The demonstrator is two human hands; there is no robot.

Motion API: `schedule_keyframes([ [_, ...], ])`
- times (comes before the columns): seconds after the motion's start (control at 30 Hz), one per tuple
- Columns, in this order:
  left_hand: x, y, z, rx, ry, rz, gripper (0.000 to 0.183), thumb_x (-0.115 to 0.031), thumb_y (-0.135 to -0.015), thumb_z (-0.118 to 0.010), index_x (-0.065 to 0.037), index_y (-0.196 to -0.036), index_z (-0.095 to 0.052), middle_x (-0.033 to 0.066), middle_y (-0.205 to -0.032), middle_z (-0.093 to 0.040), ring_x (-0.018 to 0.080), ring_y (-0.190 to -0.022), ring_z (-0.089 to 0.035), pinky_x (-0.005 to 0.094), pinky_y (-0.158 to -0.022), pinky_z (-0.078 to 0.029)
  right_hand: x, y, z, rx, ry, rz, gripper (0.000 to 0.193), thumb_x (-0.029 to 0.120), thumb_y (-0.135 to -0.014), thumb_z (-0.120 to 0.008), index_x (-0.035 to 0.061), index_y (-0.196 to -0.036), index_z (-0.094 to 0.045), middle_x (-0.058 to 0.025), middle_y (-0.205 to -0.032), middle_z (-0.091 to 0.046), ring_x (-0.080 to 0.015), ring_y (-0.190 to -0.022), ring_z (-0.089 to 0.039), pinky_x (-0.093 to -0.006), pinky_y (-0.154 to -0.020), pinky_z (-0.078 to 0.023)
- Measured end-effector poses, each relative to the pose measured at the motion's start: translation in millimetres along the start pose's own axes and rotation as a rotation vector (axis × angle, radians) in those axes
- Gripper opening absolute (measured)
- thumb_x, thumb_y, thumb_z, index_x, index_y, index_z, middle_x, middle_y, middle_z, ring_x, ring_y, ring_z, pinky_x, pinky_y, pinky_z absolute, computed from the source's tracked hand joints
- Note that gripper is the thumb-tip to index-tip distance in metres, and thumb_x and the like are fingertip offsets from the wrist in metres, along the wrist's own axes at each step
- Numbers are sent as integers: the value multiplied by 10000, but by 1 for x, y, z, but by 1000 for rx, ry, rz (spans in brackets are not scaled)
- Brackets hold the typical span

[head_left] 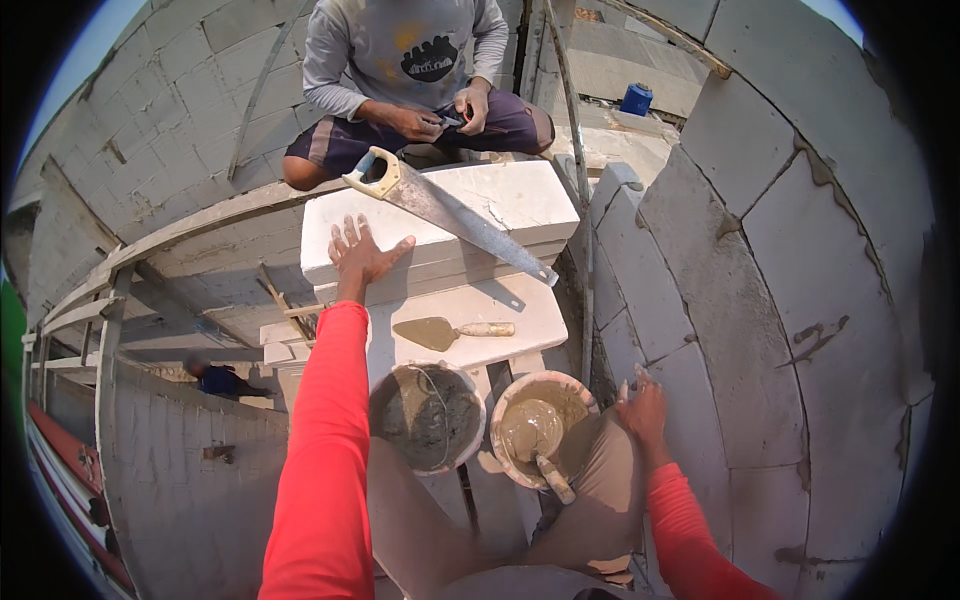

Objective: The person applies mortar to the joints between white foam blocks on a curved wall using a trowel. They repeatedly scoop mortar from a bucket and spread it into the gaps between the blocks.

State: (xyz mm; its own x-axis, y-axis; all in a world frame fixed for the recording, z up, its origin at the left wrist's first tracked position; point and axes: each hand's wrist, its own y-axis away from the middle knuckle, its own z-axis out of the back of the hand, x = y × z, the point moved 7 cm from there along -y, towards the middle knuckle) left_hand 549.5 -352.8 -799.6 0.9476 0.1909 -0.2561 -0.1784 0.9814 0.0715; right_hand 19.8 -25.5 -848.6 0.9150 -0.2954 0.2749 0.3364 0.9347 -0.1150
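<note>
My left hand lies with spread fingers on the left end of a white block. A handsaw rests slantwise across this block, its pale handle at the far side and its blade tip past the near edge. Below it, a pointed trowel lies flat on another white block. My right hand is beside my right knee, close to the block wall, fingers apart and holding nothing. Nearest to it stands a bucket of wet mix with a wooden-handled scoop in it.
A second bucket holds grey mortar between my knees and the blocks. Across from me sits a person handling a small object I cannot make out. Another person is far below at left. Timber framing runs along the left.
</note>
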Motion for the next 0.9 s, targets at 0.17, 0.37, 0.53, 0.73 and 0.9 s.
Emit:
schedule_keyframes([
  [0.17,2,-7,-5,4,-17,-7,1489,-1058,-651,-480,-51,-1687,-120,214,-1757,-59,460,-1609,37,613,-1265,-3,16,-19,3,10,-108,-19,542,344,-949,-659,-16,-1355,-655,-243,-1089,-744,-430,-1032,-697,-503,-941,-535],
  [0.37,3,-9,-6,-48,-43,-19,1461,-1045,-667,-489,-35,-1676,-178,241,-1738,-143,490,-1598,-51,638,-1257,-57,80,-141,-8,-21,-650,-110,866,591,-952,-675,-151,-1388,-576,-342,-1376,-627,-413,-1327,-608,-433,-1130,-449],
  [0.53,5,-10,-7,-63,-73,-19,1456,-1045,-668,-481,-33,-1674,-193,249,-1734,-150,497,-1595,-66,651,-1250,-67,141,-268,-24,50,-798,-236,1283,837,-769,-709,-170,-1508,-414,-356,-1551,-451,-421,-1441,-485,-464,-1189,-387],
  [0.73,5,-13,-10,-41,-59,-4,1480,-1048,-644,-494,-41,-1679,-173,247,-1741,-121,477,-1605,-6,644,-1251,-28,166,-301,-75,227,-1043,-466,1107,579,-819,-822,-170,-1513,-392,-354,-1545,-454,-464,-1438,-465,-523,-1178,-371],
  [0.9,-1,-6,-3,-56,-15,-2,1439,-1016,-686,-523,-46,-1683,-157,219,-1751,-105,445,-1613,-7,619,-1263,-29,148,-302,-74,318,-1086,-561,1027,447,-795,-865,-103,-1530,-405,-284,-1523,-486,-467,-1307,-542,-643,-1086,-381],
])
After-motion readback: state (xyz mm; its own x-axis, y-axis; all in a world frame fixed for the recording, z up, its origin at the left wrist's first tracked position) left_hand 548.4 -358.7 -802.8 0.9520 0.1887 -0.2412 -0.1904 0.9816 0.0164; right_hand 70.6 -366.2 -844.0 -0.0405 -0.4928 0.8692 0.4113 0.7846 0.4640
